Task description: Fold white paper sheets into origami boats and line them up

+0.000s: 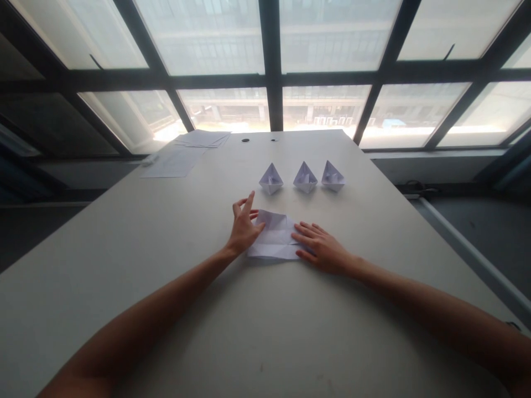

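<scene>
A partly folded white sheet of paper lies flat on the pale table between my hands. My left hand rests at the sheet's left edge, fingers apart and raised, thumb touching the paper. My right hand lies flat on the sheet's right part, fingers stretched out toward the left. Beyond the sheet, three finished white paper boats stand in a row: left boat, middle boat, right boat.
Loose white sheets and another sheet lie at the table's far left corner. Two small dark holes sit near the far edge. Large windows with dark frames rise behind the table.
</scene>
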A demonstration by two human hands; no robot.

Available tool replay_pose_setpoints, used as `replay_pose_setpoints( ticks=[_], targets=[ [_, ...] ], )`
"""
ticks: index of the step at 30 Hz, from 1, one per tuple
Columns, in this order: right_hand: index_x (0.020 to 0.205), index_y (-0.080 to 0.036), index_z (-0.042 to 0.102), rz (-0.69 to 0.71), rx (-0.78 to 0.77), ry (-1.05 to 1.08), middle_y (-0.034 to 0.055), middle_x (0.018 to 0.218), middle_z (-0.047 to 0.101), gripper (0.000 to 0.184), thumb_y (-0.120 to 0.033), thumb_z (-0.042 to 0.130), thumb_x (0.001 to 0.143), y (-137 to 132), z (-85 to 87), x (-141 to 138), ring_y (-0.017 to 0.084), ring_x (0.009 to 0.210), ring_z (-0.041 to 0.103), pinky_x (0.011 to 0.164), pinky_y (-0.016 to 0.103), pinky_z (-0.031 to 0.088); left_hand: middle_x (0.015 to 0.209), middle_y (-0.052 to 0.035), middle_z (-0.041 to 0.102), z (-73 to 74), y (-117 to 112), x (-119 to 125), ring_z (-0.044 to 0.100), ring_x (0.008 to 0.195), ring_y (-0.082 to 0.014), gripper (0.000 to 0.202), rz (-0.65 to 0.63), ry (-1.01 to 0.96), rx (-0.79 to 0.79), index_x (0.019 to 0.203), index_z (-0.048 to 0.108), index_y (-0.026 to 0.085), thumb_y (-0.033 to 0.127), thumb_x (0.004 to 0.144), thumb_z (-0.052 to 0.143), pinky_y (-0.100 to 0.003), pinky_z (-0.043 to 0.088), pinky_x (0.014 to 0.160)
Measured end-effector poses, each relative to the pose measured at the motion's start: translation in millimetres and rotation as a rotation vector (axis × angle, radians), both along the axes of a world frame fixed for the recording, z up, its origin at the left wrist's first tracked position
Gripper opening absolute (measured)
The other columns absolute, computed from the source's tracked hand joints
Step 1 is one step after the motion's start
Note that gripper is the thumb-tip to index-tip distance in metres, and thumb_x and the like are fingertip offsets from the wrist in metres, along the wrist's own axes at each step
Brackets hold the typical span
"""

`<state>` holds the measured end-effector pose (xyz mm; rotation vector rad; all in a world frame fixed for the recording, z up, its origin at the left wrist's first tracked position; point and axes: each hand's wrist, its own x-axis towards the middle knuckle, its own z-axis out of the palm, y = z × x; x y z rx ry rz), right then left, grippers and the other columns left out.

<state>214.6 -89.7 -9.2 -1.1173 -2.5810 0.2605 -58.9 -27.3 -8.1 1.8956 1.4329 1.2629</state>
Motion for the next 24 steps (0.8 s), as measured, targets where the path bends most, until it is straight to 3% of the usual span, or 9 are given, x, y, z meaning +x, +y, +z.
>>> replay_pose_setpoints(
  ticks=[4,7,10,12,14,18,20,21,24],
  targets=[
    [0.145,-0.022,0.052,-0.001,0.001,-0.003,0.0124,0.158,0.04,0.05,-0.045,0.047,0.101,-0.1,-1.8,-0.5,0.03,0.147,0.033,0.119,0.052,0.027,0.123,-0.009,0.061,7.7,-7.9,3.2,0.066,0.085,-0.0143,0.078,-0.171,0.001,0.013,0.155,0.034,0.023,0.02,0.084,0.067,-0.035,0.06,0.083],
    [0.146,-0.022,0.05,0.0,0.015,-0.001,0.0132,0.158,0.039,0.051,-0.046,0.049,0.1,-0.9,-1.6,-0.7,0.031,0.146,0.033,0.119,0.054,0.027,0.119,-0.0099,0.068,7.4,-24.5,9.6,0.067,0.098,-0.0203,0.059,-0.349,0.174,0.076,0.149,0.045,0.02,0.026,0.092,0.062,-0.04,0.057,0.093],
    [0.147,-0.019,0.048,0.019,0.033,0.004,0.0175,0.155,0.041,0.06,-0.05,0.055,0.096,-2.8,2.9,0.4,0.033,0.144,0.035,0.117,0.054,0.029,0.14,-0.0136,0.059,3.7,-40.0,10.8,0.052,0.132,-0.0287,0.047,-0.564,0.488,0.076,0.139,0.058,0.021,0.04,0.097,0.058,-0.046,0.042,0.113],
    [0.147,-0.016,0.048,0.053,0.036,0.015,0.021,0.149,0.047,0.071,-0.056,0.062,0.09,-3.6,7.5,1.8,0.035,0.139,0.04,0.115,0.054,0.034,0.154,-0.0172,0.043,3.0,-46.0,7.5,0.036,0.145,-0.0325,0.065,-0.647,0.629,0.058,0.148,0.047,0.017,0.052,0.094,0.06,-0.049,0.03,0.12],
    [0.143,-0.016,0.052,0.091,0.042,0.036,0.0208,0.141,0.053,0.069,-0.055,0.067,0.088,-3.0,12.0,3.3,0.034,0.132,0.046,0.111,0.051,0.039,0.159,-0.0176,0.035,5.9,-47.3,2.8,0.028,0.149,-0.0328,0.077,-0.688,0.693,0.032,0.153,0.04,0.015,0.058,0.092,0.06,-0.048,0.025,0.122],
    [0.116,-0.021,0.071,0.079,0.026,0.119,0.0113,0.12,0.068,0.027,-0.034,0.051,0.101,3.6,17.5,4.2,0.025,0.115,0.059,0.107,0.044,0.04,0.149,-0.0086,0.051,20.8,-38.9,-1.6,0.046,0.138,-0.0254,0.043,-0.717,0.623,-0.004,0.137,0.06,0.024,0.044,0.104,0.043,-0.038,0.034,0.117],
    [0.103,-0.022,0.074,0.01,-0.019,0.168,0.0084,0.105,0.073,0.028,-0.027,0.047,0.103,7.7,18.6,3.2,0.022,0.102,0.064,0.099,0.039,0.045,0.13,-0.0058,0.065,27.8,-32.6,-0.2,0.06,0.121,-0.0222,0.036,-0.687,0.578,-0.037,0.128,0.067,0.028,0.038,0.105,0.041,-0.035,0.044,0.108],
    [0.101,-0.021,0.075,-0.03,-0.04,0.178,0.008,0.1,0.073,0.027,-0.026,0.048,0.102,9.3,18.9,2.5,0.022,0.097,0.065,0.094,0.037,0.048,0.12,-0.0053,0.068,30.1,-29.8,0.8,0.063,0.113,-0.0216,0.035,-0.658,0.562,-0.045,0.132,0.064,0.029,0.035,0.104,0.044,-0.035,0.047,0.104],
    [0.109,-0.021,0.074,-0.132,-0.055,0.141,0.0084,0.1,0.071,0.021,-0.021,0.058,0.095,11.3,19.9,0.4,0.023,0.095,0.065,0.087,0.036,0.05,0.114,-0.0048,0.067,30.6,-25.4,3.2,0.065,0.105,-0.0205,0.044,-0.6,0.528,-0.014,0.142,0.054,0.031,0.025,0.098,0.053,-0.036,0.05,0.099]
  ],
)
